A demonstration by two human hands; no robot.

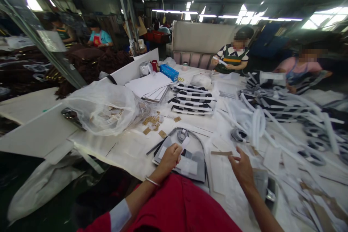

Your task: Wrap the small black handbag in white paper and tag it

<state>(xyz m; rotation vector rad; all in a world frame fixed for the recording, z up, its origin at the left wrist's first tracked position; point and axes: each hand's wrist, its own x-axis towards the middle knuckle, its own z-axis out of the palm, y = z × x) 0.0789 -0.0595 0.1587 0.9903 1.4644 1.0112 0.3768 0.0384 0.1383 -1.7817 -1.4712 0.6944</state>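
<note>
Close in front of my body lies a grey and black bag piece (200, 154) with a rolled grey strap (182, 135) at its top and white paper on it. Over its left part is my left hand (171, 157), its fingers closed; a small white slip shows beside them, and what they hold is too small to make out. My right hand (240, 165) is over the table to the right, thumb and fingers apart, near the end of a narrow brown strip (221, 153). Whether a fingertip touches the strip is unclear.
Brown tags (154, 121) and a clear plastic bag (108, 110) lie at the left. Striped bundles (193, 101) sit farther back, near a blue box (169, 73). White tubing (257, 127) and grey rolls cover the right side. Several people work beyond.
</note>
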